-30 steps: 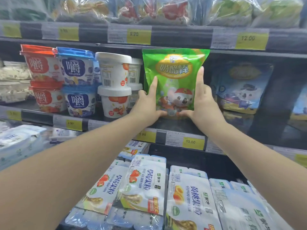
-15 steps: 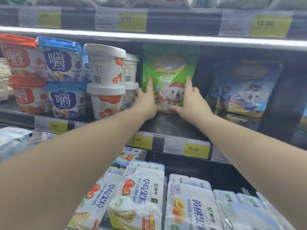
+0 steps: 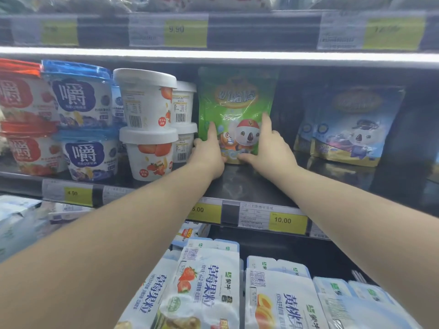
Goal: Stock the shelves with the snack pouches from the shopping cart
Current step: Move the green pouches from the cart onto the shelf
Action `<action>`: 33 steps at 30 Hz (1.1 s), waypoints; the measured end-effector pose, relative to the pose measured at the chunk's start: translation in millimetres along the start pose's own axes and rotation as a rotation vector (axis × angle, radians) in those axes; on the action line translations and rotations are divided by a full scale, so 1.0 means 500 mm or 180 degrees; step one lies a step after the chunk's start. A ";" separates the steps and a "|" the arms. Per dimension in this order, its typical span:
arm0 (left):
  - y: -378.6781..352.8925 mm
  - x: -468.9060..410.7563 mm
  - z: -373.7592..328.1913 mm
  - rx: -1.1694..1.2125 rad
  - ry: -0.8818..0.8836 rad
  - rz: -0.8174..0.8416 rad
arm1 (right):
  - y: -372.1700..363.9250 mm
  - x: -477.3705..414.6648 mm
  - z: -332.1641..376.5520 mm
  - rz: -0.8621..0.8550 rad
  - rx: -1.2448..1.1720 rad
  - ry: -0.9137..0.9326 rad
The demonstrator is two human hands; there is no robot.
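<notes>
Since a second ago, we have carried the green pouch from in front of the rail above back under it. It now stands upright, deep on the middle shelf. Our grip is unchanged. The left hand and right hand each clasp a lower corner, with the forefinger straight up the front and the thumb under the bottom edge.

The stacked white tubs stand just left of the pouch, close against our left knuckles. Further left are the blue-lidded cups and the red-lidded cups. The blue koala pouches lean to the right, apart from ours with bare shelf between. A yellow 10.00 price tag sits on the near edge. White fruit pouches lie on the shelf below our arms.
</notes>
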State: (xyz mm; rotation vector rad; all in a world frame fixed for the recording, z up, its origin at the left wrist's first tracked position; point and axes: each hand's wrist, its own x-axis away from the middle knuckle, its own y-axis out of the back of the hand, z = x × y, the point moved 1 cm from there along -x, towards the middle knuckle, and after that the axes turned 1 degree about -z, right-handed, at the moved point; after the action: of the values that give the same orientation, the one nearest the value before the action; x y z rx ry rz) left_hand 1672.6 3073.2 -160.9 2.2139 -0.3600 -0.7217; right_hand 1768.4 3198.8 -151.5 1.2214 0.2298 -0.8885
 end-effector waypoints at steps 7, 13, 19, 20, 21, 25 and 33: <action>0.006 0.018 -0.007 0.0036 0.0017 0.0001 | 0.003 0.013 -0.005 0.0088 0.0020 0.0040; 0.011 0.027 -0.010 0.0054 0.0055 0.0007 | 0.011 0.022 -0.004 0.0252 0.0143 -0.0011; 0.015 0.029 -0.013 0.0031 0.0044 0.0016 | 0.008 0.017 -0.007 0.0285 0.0217 -0.0026; 0.017 0.029 -0.014 0.0025 0.0049 0.0008 | 0.009 0.018 -0.007 0.0297 0.0188 -0.0039; 0.016 0.030 -0.014 0.0021 0.0055 0.0006 | 0.009 0.019 -0.008 0.0312 0.0153 -0.0060; 0.016 0.043 -0.017 0.0064 0.0040 -0.0083 | 0.014 0.033 -0.006 0.0378 0.0030 -0.0095; 0.075 0.128 -0.044 -0.0250 -0.0343 0.0338 | 0.077 0.105 0.018 0.0815 -0.0052 -0.0103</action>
State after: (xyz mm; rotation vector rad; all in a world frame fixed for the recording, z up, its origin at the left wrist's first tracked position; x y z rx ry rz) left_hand 1735.8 3031.5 -145.4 2.0708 -0.4911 -0.7859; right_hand 1826.8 3168.8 -151.8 1.1898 0.0524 -0.6821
